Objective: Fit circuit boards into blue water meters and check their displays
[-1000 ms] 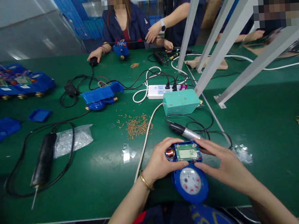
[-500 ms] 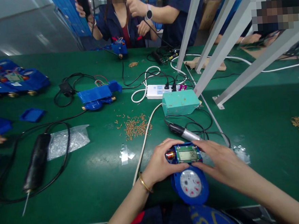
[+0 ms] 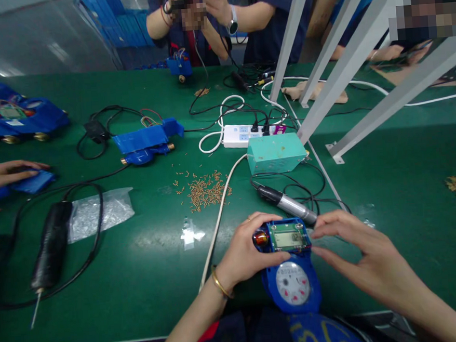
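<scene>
Meter near the tabletop's front edge, display up, presumably for reading. Left hand: fingers clamped on its upper end, likely steadying it. Right hand: fingers parted just beside, contact unclear.

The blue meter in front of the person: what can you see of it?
The blue meter looks plastic, with a round white dial bearing red marks at the near end. Beyond it, an open housing shows a green circuit board with a lit-looking grey screen and dark digits; a shiny amber round part sits at left. It faces up. The left hand grips its left side; the right hand is at its right edge, contact unclear.
</scene>
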